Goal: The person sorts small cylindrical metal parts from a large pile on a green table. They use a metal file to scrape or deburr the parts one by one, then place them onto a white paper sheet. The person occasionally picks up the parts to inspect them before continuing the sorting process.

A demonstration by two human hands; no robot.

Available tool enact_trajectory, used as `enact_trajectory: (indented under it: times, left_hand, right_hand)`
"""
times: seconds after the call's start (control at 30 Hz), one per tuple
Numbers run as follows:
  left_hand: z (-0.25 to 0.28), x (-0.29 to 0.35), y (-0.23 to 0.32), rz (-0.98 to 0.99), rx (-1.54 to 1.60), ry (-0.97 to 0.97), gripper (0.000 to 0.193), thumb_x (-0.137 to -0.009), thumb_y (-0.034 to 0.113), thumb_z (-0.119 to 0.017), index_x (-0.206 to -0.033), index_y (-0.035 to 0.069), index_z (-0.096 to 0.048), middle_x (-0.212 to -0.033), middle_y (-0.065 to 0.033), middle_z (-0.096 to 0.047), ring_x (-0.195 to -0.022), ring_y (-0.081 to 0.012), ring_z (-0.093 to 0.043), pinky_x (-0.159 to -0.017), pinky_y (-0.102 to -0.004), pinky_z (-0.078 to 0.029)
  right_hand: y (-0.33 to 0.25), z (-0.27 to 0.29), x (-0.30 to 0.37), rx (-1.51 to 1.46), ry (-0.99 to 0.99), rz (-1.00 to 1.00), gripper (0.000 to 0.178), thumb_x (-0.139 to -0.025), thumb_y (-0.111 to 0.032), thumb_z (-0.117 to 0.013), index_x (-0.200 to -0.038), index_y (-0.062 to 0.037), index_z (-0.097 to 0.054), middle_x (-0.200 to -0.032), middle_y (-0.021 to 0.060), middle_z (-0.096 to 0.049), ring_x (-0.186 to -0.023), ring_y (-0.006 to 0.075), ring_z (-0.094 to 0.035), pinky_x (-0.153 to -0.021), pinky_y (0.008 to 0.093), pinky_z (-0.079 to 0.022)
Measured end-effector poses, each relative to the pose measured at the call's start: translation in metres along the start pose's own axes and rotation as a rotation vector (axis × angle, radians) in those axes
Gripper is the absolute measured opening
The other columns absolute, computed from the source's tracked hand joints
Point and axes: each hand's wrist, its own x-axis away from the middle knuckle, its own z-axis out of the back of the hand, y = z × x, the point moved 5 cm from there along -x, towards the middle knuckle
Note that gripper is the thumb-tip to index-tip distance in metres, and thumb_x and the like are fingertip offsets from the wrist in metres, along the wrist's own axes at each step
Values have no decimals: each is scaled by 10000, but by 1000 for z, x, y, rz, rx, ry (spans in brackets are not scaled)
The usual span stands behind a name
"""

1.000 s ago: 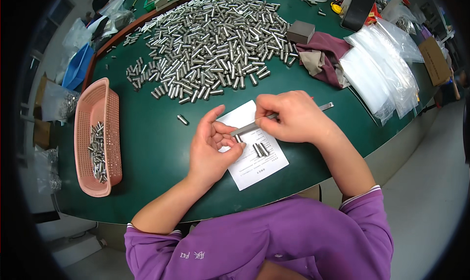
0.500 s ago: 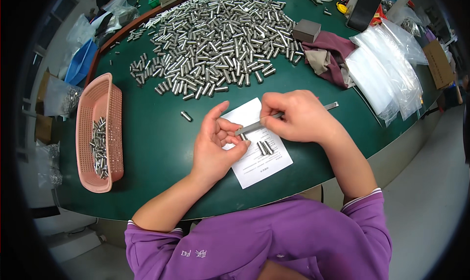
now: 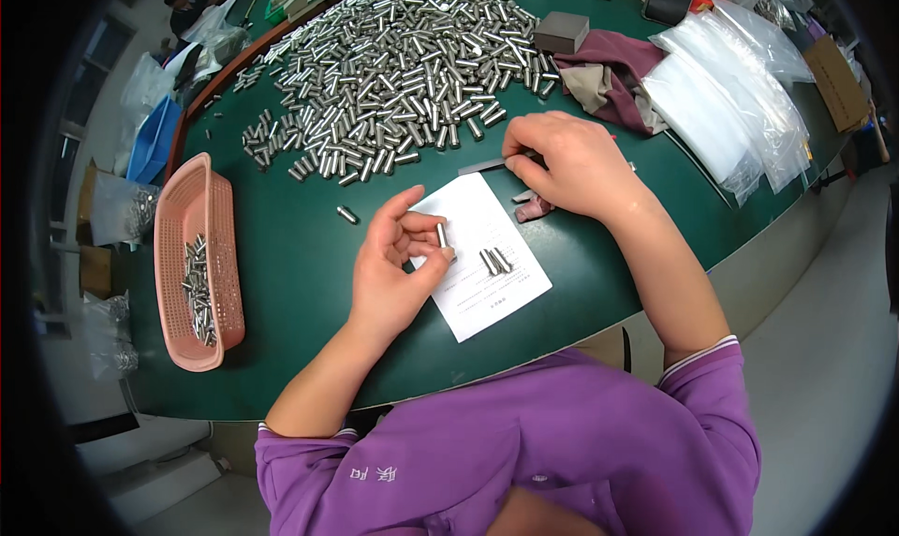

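My left hand (image 3: 393, 255) is closed, pinching a shiny metal pin (image 3: 442, 235) between thumb and fingers above the left part of the printed paper sheet (image 3: 468, 311). My right hand (image 3: 573, 166) is closed around a flat grey metal bar-shaped tool (image 3: 481, 168), which sticks out to the left beyond the sheet's top edge. Below that hand lies a small pinkish piece with a metal tip (image 3: 532, 207), partly hidden. A few metal pins (image 3: 495, 262) lie side by side on the sheet. One loose pin (image 3: 347, 215) rests on the green table left of the sheet.
A large heap of metal pins (image 3: 403, 77) covers the back of the green table (image 3: 300, 349). At left stands a pink basket (image 3: 234, 283) holding more pins. Back right are a grey block (image 3: 562, 32), a maroon cloth (image 3: 623, 73) and clear plastic bags (image 3: 721, 96).
My right hand has drawn the flat tool up and away from my left hand. The pin in my left fingers now shows plainly. The whole view has shifted slightly.
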Motion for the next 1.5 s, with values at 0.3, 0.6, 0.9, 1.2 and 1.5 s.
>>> enact_trajectory:
  times: [0.3,0.6,0.9,1.2,1.5]
  left_hand:
    - [1,12,34,-133,-643,-185,292,-778,-49,-595,-1064,4,-624,-1070,-93,-578,-871,-176,-580,-770,-272,-491]
    - [-13,25,44,-83,-693,-296,367,-679,-13,-749,-1024,10,-625,-977,-69,-552,-810,-176,-555,-715,-289,-483]
    - [-29,28,35,-160,-703,-176,558,-677,-10,-762,-1192,35,-551,-970,-55,-561,-763,-149,-540,-689,-276,-489]
    - [-34,28,30,-138,-573,-204,844,-677,-12,-768,-1411,53,-357,-1075,-59,-583,-824,-145,-549,-750,-277,-488]
    - [-40,29,31,-182,-468,-214,917,-685,-39,-749,-1454,42,-255,-1172,-109,-534,-854,-155,-563,-780,-287,-494]
  right_hand:
    - [-55,18,37,-47,-157,199,280,-688,-235,-758,-908,-92,-662,-802,43,-612,-858,246,-567,-764,373,-459]
    - [-68,-19,64,57,-141,207,305,-694,-202,-748,-947,-82,-626,-843,60,-604,-871,252,-565,-784,382,-450]
    - [-70,-15,72,-47,-16,211,295,-676,-188,-755,-883,-67,-583,-808,75,-605,-833,269,-589,-730,373,-462]
    - [-58,-9,78,-102,21,104,363,-683,-166,-756,-993,-86,-585,-814,75,-595,-831,275,-591,-709,395,-466]
    - [-51,4,81,-137,-10,-3,326,-714,-76,-695,-1027,-74,-604,-892,94,-628,-842,285,-590,-731,402,-473]
